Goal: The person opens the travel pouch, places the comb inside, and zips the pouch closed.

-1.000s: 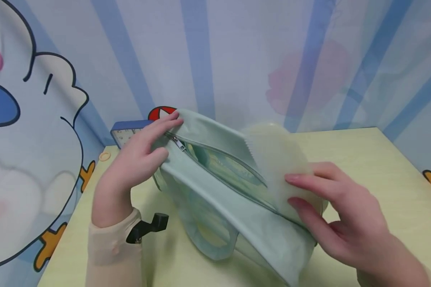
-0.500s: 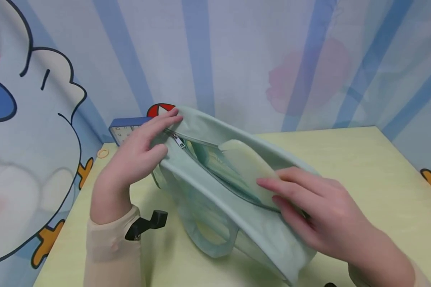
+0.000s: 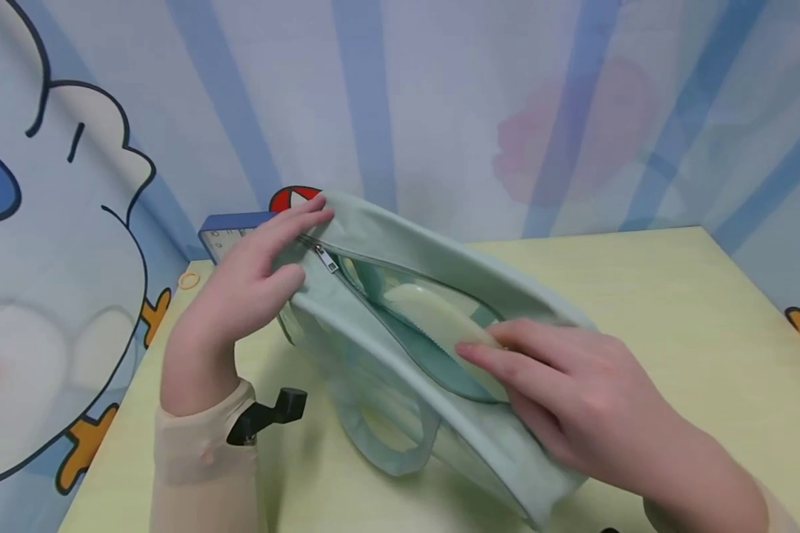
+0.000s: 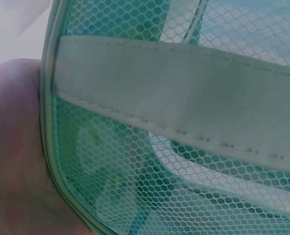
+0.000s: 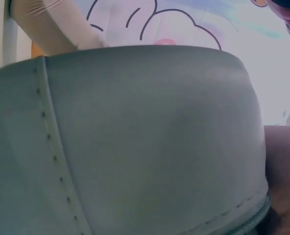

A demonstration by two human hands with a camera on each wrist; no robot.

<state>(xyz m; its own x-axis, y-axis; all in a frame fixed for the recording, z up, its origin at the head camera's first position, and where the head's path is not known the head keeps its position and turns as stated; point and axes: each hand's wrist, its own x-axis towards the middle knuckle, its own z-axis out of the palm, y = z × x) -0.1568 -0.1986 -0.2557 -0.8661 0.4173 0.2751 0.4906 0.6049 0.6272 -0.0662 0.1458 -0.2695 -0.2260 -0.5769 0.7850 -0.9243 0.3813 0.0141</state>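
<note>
A soft, pale mint bag (image 3: 500, 437) with a smooth, faintly glossy skin lies slantwise across the middle of the frame, its long zipped mouth gaping. In that opening, right of centre, is a comb (image 3: 427, 307) — milky, translucent, with a rounded back and fine teeth along its lower edge. The right hand (image 3: 587, 392) pinches it between thumb and fingers. The left hand (image 3: 253, 274), left of centre, drapes over the bag's end with fingers laid out nearly straight, near a metal zip pull (image 3: 327, 260). A looped handle (image 3: 396, 463) curves out at lower centre, above the light, wood-grained counter (image 3: 640, 311). At left sit a blue-edged clock (image 3: 233, 222) and a small pale ring (image 3: 189, 280).

The left wrist view alone resolves the honeycomb mesh (image 4: 96, 152) and a wide strap (image 4: 179, 93) stitched along both edges; the right wrist view — filled mostly by a smooth, seamed panel (image 5: 155, 132) — hides the comb.
</note>
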